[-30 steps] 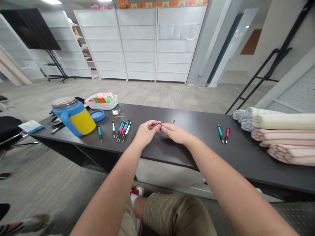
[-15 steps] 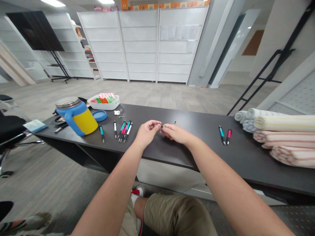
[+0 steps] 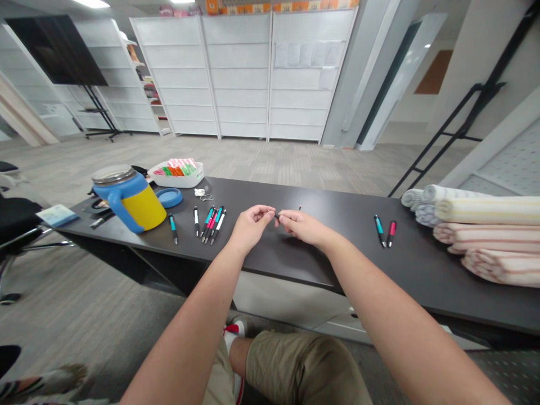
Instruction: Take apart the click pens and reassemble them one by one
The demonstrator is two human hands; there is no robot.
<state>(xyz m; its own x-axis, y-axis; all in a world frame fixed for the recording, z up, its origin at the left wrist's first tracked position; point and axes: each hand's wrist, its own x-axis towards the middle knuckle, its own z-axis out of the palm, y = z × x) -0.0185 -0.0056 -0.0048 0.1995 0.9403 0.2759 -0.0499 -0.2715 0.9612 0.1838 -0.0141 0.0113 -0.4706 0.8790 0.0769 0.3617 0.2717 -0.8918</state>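
Mug in blue and yellow stands near the left end of the worktop, well apart from the hands. A lone teal pen, a white pen and a cluster of pens follow; elbow room matters on this side, since a brush of the left wrist could scatter the cluster. The left hand has thumb and forefinger pinched at one end of a small dark piece. The right hand grips its other end with curled fingertips, so the piece sits between both hands, above the worktop. A light, level pinch with the ends in line should suit such a small part; working low would catch a drop. A slim tip shows behind the right hand; whether it is held, I cannot tell. Farther right lie a teal-and-black pen and a red pen, side by side.
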